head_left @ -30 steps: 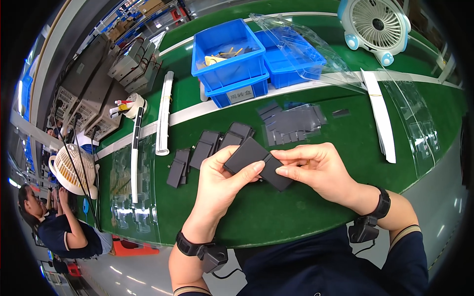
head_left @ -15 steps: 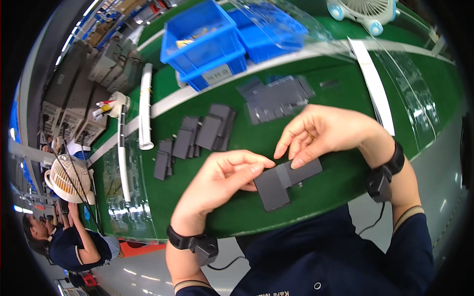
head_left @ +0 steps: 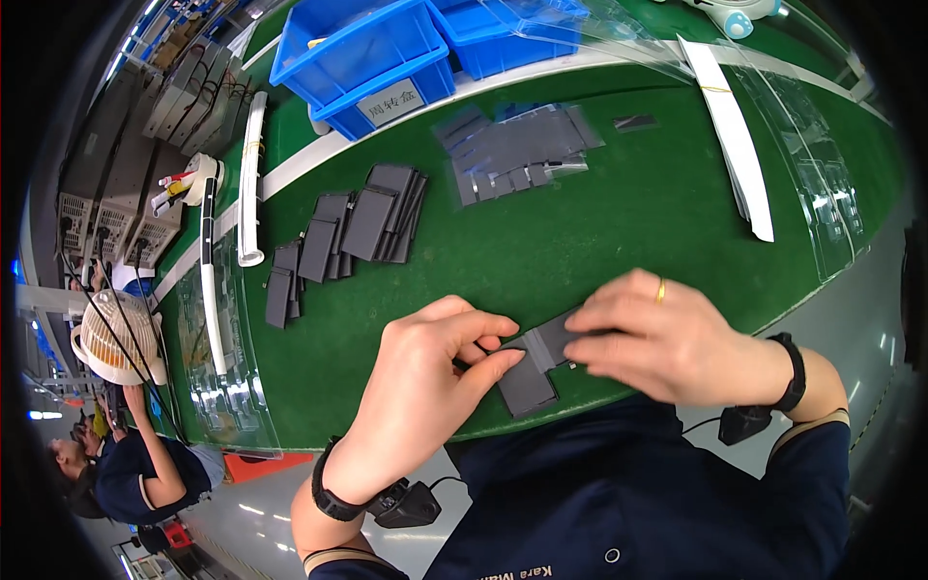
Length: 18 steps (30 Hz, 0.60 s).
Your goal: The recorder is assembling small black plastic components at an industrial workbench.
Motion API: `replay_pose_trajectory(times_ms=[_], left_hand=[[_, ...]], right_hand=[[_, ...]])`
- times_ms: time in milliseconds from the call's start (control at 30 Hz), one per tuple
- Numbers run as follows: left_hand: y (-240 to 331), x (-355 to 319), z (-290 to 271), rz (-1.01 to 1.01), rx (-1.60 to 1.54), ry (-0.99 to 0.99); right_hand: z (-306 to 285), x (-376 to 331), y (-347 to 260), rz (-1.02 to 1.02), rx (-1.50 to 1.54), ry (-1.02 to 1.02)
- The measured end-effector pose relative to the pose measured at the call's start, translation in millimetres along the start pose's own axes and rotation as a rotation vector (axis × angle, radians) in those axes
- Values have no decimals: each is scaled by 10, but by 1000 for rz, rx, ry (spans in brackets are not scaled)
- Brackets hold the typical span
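Note:
A flat black battery pack [head_left: 528,387] lies near the table's front edge. It is two dark slabs set at an angle, with a shiny grey tape strip [head_left: 537,348] across the place where they meet and a small connector at its lower edge. My left hand [head_left: 435,358] is closed, thumb and forefinger pinching the upper left edge by the tape. My right hand [head_left: 648,338], palm down and slightly smeared by motion, has its fingers closed over the right slab and hides its end.
Several stacks of similar dark slabs [head_left: 382,213] lie to the left. Beyond them are a clear sheet with grey tape pieces [head_left: 522,155] and blue bins [head_left: 362,63]. A white strip [head_left: 725,135] lies at right, a white roll [head_left: 251,184] and a fan [head_left: 118,336] at left. A co-worker [head_left: 145,474] sits at far left.
My right hand has turned palm down and moved from the pack's upper edge onto its right slab. The left thumb now presses nearer the tape. The view has shifted a little.

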<state>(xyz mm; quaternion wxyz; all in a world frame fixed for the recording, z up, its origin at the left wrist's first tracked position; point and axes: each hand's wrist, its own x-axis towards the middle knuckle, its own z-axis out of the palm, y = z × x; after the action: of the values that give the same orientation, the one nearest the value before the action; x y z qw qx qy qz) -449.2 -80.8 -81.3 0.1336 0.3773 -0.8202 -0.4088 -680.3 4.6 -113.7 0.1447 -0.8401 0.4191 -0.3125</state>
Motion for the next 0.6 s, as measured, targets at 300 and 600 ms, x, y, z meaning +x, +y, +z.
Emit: replay_pose_trajectory(times_ms=[300,600], left_hand=[[102,191,-32,-161,-49,-117],[170,125,66,-46,256,-99]], right_hand=[[100,-203,-128,-52,-280,-215],[165,-270,-152,-92,-359,-206]])
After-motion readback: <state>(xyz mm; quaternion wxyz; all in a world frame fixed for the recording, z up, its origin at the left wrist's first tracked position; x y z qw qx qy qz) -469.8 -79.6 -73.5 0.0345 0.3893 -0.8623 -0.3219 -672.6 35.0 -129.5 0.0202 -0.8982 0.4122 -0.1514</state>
